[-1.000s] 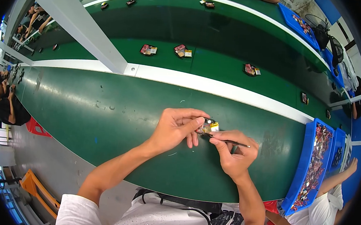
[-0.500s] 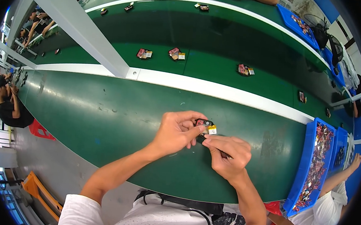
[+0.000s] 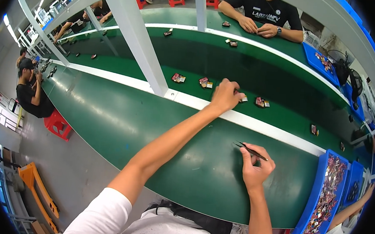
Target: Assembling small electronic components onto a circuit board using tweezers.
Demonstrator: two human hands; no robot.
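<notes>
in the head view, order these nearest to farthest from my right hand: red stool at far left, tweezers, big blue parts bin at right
1. Tweezers: held in the right hand, between thumb and fingers.
2. Big blue parts bin: off to the hand's right.
3. Red stool: far across to the hand's left.

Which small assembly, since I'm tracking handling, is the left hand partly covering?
The assembly at the left hand, mostly its pale end showing; the neighbours on either side lie uncovered.
</notes>
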